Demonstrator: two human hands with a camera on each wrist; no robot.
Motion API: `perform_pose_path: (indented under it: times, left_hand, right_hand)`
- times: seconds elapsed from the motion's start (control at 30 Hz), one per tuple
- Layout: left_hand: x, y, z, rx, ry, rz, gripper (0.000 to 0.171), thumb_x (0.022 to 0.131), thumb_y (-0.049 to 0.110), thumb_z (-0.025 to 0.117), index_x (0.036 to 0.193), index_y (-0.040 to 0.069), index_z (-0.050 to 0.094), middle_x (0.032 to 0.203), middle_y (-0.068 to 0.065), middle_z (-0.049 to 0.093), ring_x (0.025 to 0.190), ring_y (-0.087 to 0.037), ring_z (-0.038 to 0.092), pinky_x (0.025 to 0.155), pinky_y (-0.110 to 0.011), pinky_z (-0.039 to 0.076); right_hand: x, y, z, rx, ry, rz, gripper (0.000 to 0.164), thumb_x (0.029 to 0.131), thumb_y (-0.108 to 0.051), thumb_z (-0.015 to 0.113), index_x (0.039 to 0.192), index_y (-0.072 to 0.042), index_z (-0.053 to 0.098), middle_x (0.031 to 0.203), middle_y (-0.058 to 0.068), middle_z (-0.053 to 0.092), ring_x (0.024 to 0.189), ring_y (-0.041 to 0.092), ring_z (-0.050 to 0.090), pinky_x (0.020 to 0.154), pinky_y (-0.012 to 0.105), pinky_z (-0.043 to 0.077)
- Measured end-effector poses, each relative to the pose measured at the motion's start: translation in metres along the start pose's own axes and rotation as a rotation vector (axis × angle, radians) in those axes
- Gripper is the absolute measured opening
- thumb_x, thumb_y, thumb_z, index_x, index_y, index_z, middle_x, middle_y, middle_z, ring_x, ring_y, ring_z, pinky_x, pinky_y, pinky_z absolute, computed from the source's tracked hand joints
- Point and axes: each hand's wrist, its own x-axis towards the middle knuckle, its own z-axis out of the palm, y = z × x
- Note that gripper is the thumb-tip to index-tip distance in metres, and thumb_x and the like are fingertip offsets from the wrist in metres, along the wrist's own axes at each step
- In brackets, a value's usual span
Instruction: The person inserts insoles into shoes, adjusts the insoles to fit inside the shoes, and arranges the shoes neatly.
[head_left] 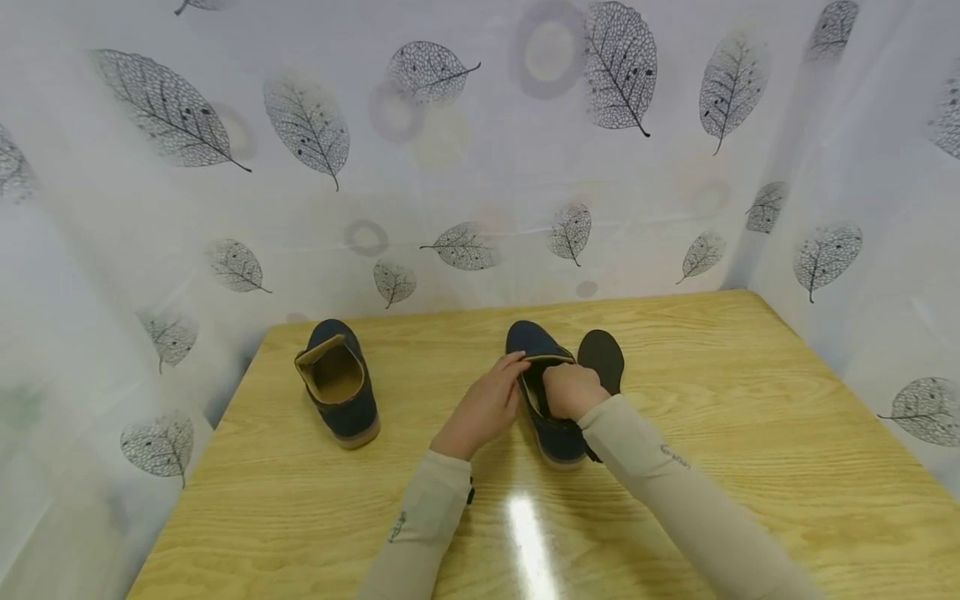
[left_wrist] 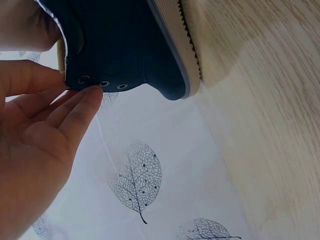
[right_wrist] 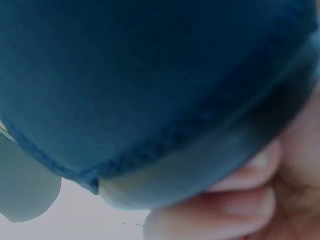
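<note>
Well off to the left of both hands, a tan-lined navy shoe (head_left: 356,412) stood on the wooden table (head_left: 420,367), its toe pointing away from the person. Next came the left hand (head_left: 480,414), its thumb and fingers pinching the edge of a second navy shoe (head_left: 529,337) beside the eyelets (left_wrist: 122,87). That shoe sat between the hands. The right hand (head_left: 576,390) reached into its opening, fingers hidden from above and blurred at the wrist view; whether they gripped anything could not be told. Just right of that hand lay a dark insole (head_left: 600,358), partly covered by it.
</note>
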Motion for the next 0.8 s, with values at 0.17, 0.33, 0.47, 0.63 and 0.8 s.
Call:
perform_pose_path:
  times: [0.17, 0.33, 0.47, 0.63, 0.8]
  left_hand:
    - [0.001, -0.001, 0.000, -0.008, -0.012, -0.009, 0.038, 0.101, 0.004, 0.043, 0.139, -0.002, 0.047, 0.148, -0.017, 0.038, 0.128, -0.029, 0.048, 0.101, -0.038, 0.044]
    - [0.003, 0.004, 0.002, -0.076, 0.040, -0.054, 0.036, 0.102, 0.006, 0.045, 0.136, -0.004, 0.048, 0.145, -0.021, 0.039, 0.123, -0.031, 0.051, 0.099, -0.039, 0.046]
    - [0.004, 0.014, 0.010, -0.160, 0.146, -0.164, 0.035, 0.100, 0.006, 0.048, 0.132, -0.006, 0.046, 0.136, -0.025, 0.045, 0.098, -0.029, 0.061, 0.081, -0.037, 0.053]
    - [0.003, 0.032, 0.021, -0.217, 0.200, -0.332, 0.053, 0.096, 0.009, 0.056, 0.139, -0.010, 0.032, 0.129, -0.031, 0.048, 0.083, -0.034, 0.063, 0.070, -0.040, 0.054]
    - [0.003, 0.040, 0.029, -0.186, 0.183, -0.407, 0.070, 0.094, 0.010, 0.060, 0.146, -0.012, 0.019, 0.134, -0.034, 0.045, 0.084, -0.038, 0.065, 0.070, -0.043, 0.055]
  right_hand:
    - [-0.014, 0.001, -0.001, 0.172, 0.172, 0.005, 0.004, 0.089, -0.004, 0.065, 0.087, 0.000, 0.066, 0.083, 0.016, 0.066, 0.070, 0.030, 0.064, 0.061, 0.041, 0.054]
    - [-0.030, 0.013, -0.006, 0.391, 0.481, 0.024, 0.008, 0.085, -0.002, 0.070, 0.079, 0.004, 0.068, 0.076, 0.015, 0.066, 0.064, 0.027, 0.063, 0.059, 0.040, 0.054]
    - [-0.034, 0.026, -0.004, 0.493, 0.551, 0.089, 0.018, 0.088, -0.006, 0.067, 0.094, 0.011, 0.065, 0.088, 0.024, 0.065, 0.075, 0.035, 0.063, 0.067, 0.045, 0.053]
    - [-0.031, 0.034, 0.004, 0.520, 0.421, 0.115, 0.035, 0.091, -0.012, 0.065, 0.109, 0.017, 0.062, 0.106, 0.031, 0.063, 0.094, 0.042, 0.063, 0.078, 0.048, 0.053]
    - [-0.028, 0.035, 0.011, 0.504, 0.430, 0.109, 0.019, 0.087, -0.007, 0.068, 0.089, 0.011, 0.070, 0.083, 0.022, 0.067, 0.073, 0.033, 0.064, 0.065, 0.042, 0.053]
